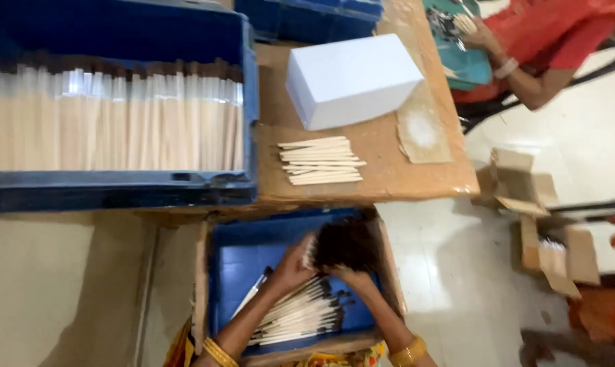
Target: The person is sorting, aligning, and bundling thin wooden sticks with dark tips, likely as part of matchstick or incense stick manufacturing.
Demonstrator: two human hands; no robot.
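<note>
While both hands, left hand and right hand, clench a dark-tipped bundle of brushes over the blue tray, gathering seems underway, likely needing a steady, level carry.

Both hands, left and right, reach forward close together, fingers curled, bangled wrists low.

Brown wooden desk, upper centre of the frame, carrying: a large blue plastic crate of pale wooden sticks at upper left; a white rectangular cardboard box at upper centre; a small loose pile of pale wooden sticks just below that box.
</note>
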